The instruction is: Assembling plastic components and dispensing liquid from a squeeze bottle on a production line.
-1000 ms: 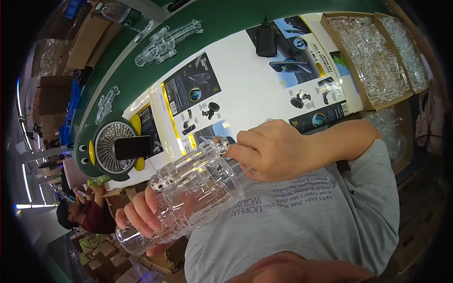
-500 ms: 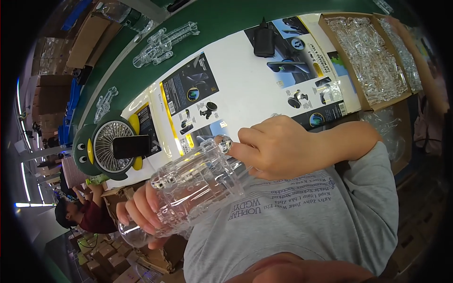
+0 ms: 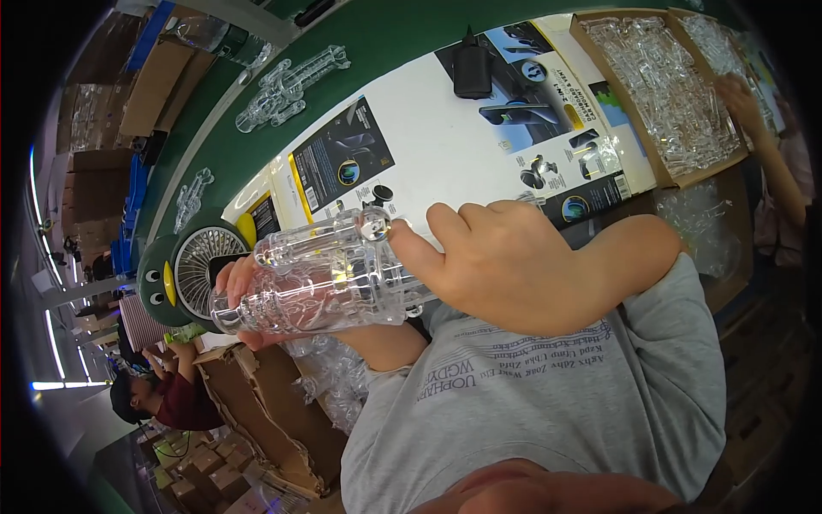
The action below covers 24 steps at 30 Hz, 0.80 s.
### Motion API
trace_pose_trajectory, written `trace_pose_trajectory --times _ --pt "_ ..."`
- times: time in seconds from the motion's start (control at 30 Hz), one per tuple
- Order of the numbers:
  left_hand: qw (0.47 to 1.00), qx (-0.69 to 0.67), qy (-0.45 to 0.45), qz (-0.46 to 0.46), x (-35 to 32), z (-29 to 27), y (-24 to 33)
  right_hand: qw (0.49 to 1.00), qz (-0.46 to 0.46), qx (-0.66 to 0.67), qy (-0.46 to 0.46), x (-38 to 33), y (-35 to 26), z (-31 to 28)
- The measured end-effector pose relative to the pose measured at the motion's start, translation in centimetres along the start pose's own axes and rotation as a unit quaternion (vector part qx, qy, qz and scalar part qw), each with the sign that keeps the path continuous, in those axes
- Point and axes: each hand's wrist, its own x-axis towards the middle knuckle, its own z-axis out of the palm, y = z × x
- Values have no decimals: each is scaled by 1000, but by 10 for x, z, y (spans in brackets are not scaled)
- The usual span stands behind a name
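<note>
My left hand point(image 3: 238, 287) is closed around the left end of a clear plastic assembly point(image 3: 330, 287), a wide see-through cylinder with a narrower tube along its top. It lies nearly level in front of my chest, above the white printed cardboard sheet point(image 3: 419, 111). At its right end, my right hand point(image 3: 505, 265) is closed, back of the hand up, with the index finger against the round end of the upper tube. The other right fingertips are hidden behind the assembly and the hand.
An open carton point(image 3: 712, 174) of small clear parts stands at right, where another person's arm point(image 3: 758, 120) reaches in. A black device point(image 3: 473, 70) lies on the sheet. Clear pieces point(image 3: 278, 92) rest on the green table, near a penguin-shaped fan point(image 3: 156, 289). A torn carton point(image 3: 257, 403) sits lower left.
The assembly has turned from a slant to nearly level, its left end rising with my left hand. At right, the other person's hand has come down beside the carton.
</note>
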Motion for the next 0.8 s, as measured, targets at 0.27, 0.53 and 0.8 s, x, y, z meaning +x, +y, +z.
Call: trace_pose_trajectory --times 0.27,0.53,0.8 --pt "993 93 65 15 -3 13 -10 995 14 64 -78 7 7 -2" --pt "959 238 86 -125 4 13 -4 863 98 431 -244 8 35 40" --pt "846 520 115 -5 9 8 -13 809 116 512 -264 6 29 43"
